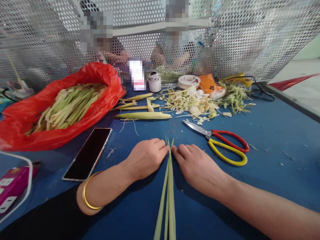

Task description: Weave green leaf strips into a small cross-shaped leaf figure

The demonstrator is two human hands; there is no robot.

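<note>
Several green strips (170, 183) between 2 hands (146, 158) (196, 166)

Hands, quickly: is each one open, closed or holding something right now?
Left hand: fingers curled by the green stalks; whether it's gripping can't be told.
Right hand: fingers bent, across from the left; grip can't be told.

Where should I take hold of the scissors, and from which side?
Probably by the red loop and yellow loop, coming with the right hand from the near right: the scissors lie flat, loops toward the right, blades angled away left.
</note>
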